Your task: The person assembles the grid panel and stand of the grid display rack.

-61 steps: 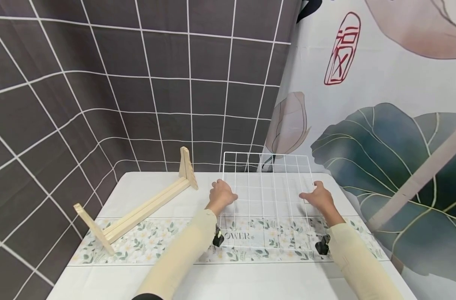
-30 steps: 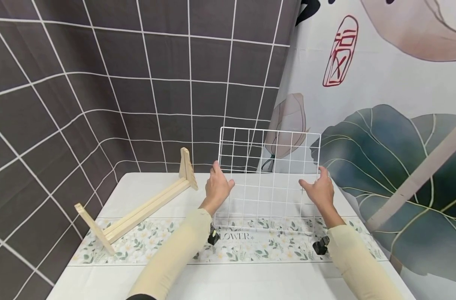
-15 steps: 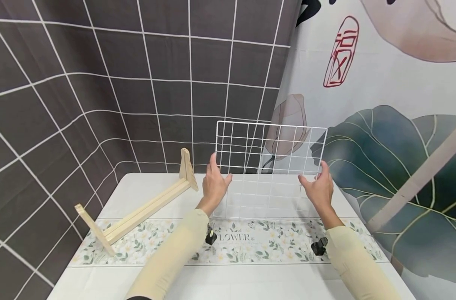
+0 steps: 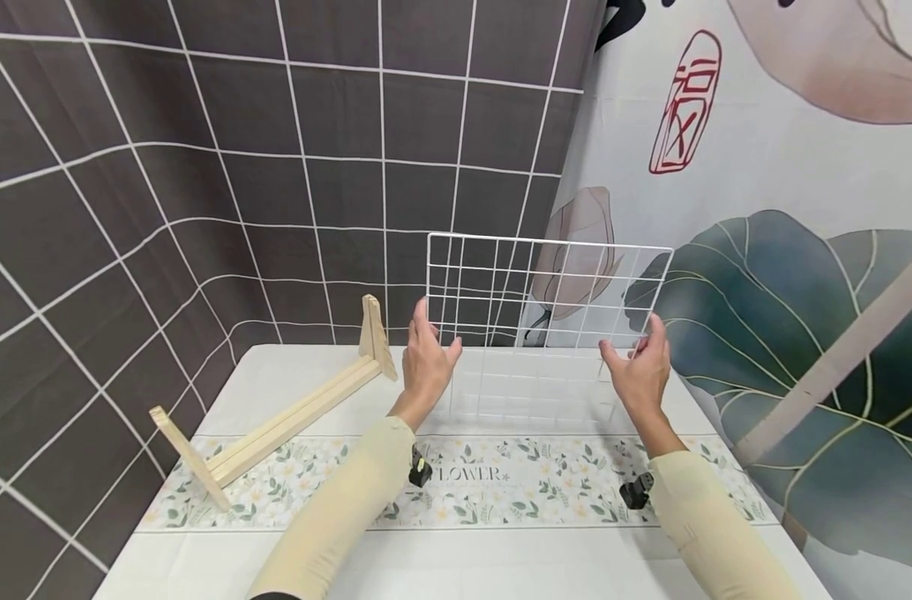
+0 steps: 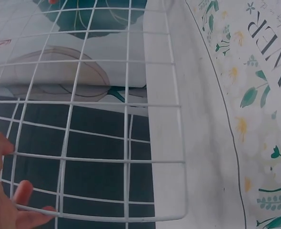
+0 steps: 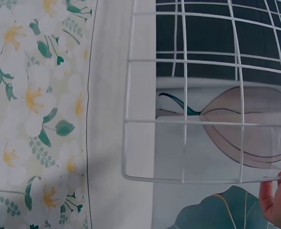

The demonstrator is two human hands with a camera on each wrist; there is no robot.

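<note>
A white wire grid panel [image 4: 550, 242] is held up over the table, its upper part standing in front of the wall cloths. My left hand [image 4: 426, 367] grips the panel's left edge, thumb turned inward. On the opposite side my right hand [image 4: 641, 373] holds the right edge in the same way. In the left wrist view, the left fingers [image 5: 24, 192] curl round the side wire. The right wrist view has the right hand [image 6: 279, 202] on the side wire at the lower right. A pale wooden stand [image 4: 294, 419] with two end legs rests at the left.
A white tablecloth [image 4: 463, 562] with a printed floral band [image 4: 516, 487] covers the table. Behind it hangs a dark cloth with white grid lines [image 4: 328, 192]. A leaf-printed cloth [image 4: 764, 275] hangs at the right. Each wrist carries a small black camera [image 4: 420, 468].
Both hands have raised the wire grid panel from low over the table and drawn its top edge up. My left hand has shifted slightly left. The wooden stand has stayed in place.
</note>
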